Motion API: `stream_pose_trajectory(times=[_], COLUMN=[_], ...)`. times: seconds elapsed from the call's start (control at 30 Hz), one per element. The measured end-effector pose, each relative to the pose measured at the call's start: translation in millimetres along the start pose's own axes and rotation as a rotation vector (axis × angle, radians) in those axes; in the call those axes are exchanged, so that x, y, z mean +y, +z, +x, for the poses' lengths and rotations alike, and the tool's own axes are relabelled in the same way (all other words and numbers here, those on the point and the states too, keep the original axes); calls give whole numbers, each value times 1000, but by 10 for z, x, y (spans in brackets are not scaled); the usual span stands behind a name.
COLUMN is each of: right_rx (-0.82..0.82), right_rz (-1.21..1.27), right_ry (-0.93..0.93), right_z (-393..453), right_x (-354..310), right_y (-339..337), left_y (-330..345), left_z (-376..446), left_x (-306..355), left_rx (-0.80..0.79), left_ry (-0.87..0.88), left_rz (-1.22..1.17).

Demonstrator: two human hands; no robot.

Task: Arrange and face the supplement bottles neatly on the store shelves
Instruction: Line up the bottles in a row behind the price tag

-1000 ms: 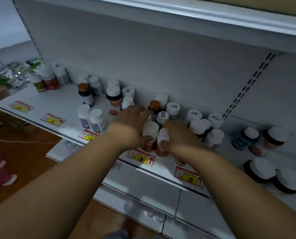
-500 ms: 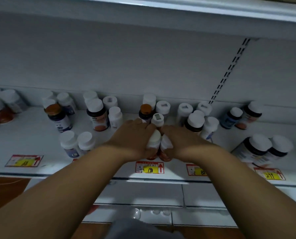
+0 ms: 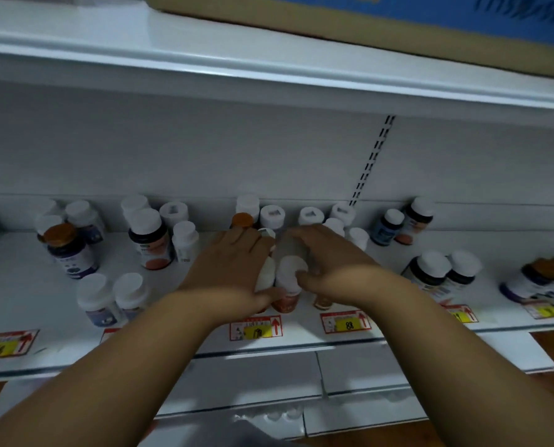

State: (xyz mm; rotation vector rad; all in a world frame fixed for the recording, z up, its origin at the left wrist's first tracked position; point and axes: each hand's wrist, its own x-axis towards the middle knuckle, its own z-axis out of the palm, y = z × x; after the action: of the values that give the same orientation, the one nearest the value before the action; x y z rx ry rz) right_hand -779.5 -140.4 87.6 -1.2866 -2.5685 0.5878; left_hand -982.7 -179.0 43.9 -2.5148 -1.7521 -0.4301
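Note:
Two white-capped bottles with reddish-orange bases stand side by side near the front of the white shelf. My left hand curls round the left bottle. My right hand grips the right bottle, thumb on its cap. A third reddish bottle shows under my right wrist. Behind my hands stand several white-capped bottles and an orange-capped one along the back wall.
Left stand a dark bottle with an orange cap, a large white-capped one and a front pair. Right stand dark bottles and a lying one. Price tags line the edge. A cardboard box sits on the upper shelf.
The view has swung to face the shelf squarely and tilted up. My hands stay together on the same two front bottles, which barely shifted.

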Motion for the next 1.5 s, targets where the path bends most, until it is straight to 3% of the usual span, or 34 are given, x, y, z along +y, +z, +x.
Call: stream_pose_trajectory(times=[0.1, 0.23, 0.43, 0.67, 0.8, 0.87, 1.07, 1.23, 1.37, 1.5], right_rx=[228, 390, 482, 428, 121, 53, 183, 352, 529, 675], right_rz=[17, 60, 50, -28, -143, -133, -219, 71, 439, 640], right_ry=[-2, 54, 29, -17, 163, 141, 68, 67, 53, 46], right_z=[-172, -467, -801, -616, -194, -68, 40, -235, -579, -871], right_x=[107, 455, 1223, 2437, 3088, 3230, 3366, 3354, 3012, 2704], right_y=[-209, -421, -736, -1186, -1223, -1149, -1118, -1278, -1443, -1567], left_y=[-42, 18, 249, 608, 728, 774, 858, 830, 759, 594], left_z=[119, 375, 980, 1608, 1782, 1801, 1866, 2014, 2108, 2136], left_x=[235, 689, 1384, 2001, 2233, 2341, 2510, 2500, 2498, 2620], left_rx=[67, 88, 65, 75, 129, 152, 138, 191, 90, 67], left_ry=[45, 125, 157, 14, -113, -191, -278, -262, -258, -141], left_rz=[-50, -139, -182, -203, -202, -241, -336, -415, -512, -694])
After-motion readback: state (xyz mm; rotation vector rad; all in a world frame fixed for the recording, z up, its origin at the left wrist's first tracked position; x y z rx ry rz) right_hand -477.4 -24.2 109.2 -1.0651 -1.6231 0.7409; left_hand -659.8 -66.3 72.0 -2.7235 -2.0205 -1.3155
